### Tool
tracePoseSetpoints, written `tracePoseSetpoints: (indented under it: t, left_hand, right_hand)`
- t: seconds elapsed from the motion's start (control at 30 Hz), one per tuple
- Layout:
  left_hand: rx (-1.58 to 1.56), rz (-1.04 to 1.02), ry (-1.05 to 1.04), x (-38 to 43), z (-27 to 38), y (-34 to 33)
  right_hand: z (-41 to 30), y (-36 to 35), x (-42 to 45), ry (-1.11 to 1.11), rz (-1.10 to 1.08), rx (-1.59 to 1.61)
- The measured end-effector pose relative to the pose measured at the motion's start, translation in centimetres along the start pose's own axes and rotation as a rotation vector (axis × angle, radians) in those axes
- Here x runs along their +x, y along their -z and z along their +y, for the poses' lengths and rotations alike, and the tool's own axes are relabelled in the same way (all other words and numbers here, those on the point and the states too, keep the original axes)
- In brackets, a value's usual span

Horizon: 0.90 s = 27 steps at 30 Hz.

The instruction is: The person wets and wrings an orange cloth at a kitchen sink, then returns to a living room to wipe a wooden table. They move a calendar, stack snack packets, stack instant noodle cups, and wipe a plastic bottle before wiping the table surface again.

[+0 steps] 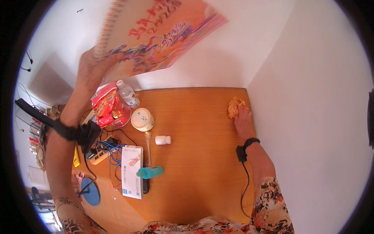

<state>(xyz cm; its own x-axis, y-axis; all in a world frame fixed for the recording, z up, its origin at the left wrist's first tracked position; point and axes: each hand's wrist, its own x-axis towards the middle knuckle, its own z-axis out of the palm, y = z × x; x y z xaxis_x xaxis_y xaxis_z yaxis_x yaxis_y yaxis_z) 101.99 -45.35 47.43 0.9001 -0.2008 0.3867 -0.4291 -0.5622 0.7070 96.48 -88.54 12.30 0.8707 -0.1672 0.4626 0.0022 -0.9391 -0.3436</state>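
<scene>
Raised at the upper left, my left hand [92, 65] grips the lower corner of a spiral-bound wall calendar [163, 38] with a colourful printed cover. The calendar is tilted and slightly blurred, and its top runs out of view. At the far right corner of the wooden tabletop [192, 122], my right hand [243, 118] presses on a crumpled orange cloth [235, 106]. Its fingertips are partly sunk in the folds.
Along the left stand a red snack packet [106, 106], a clear plastic bottle [128, 95], a round lidded tub [142, 120], a white pill bottle [163, 140], a glove box [132, 172], a teal bottle [150, 172] and a power strip [102, 155] with cables. White walls [315, 117] border the table.
</scene>
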Motion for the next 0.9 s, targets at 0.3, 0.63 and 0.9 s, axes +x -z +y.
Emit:
tracePoseSetpoints:
  t: [0.3,0.63,0.9]
  left_hand:
    - [-0.171,0.237,-0.060,-6.2,-1.6,-1.0]
    - [-0.182,0.308,-0.014,-9.2,-0.4,0.0]
    - [-0.204,0.267,0.029,-8.1,0.7,-1.0]
  right_hand:
    - [-11.1,-13.2,9.9,0.403,-0.001,0.141]
    - [-24.2,-14.7,10.5,0.526,0.002,0.358]
    - [-20.2,-8.5,5.4,0.853,-0.390,0.503]
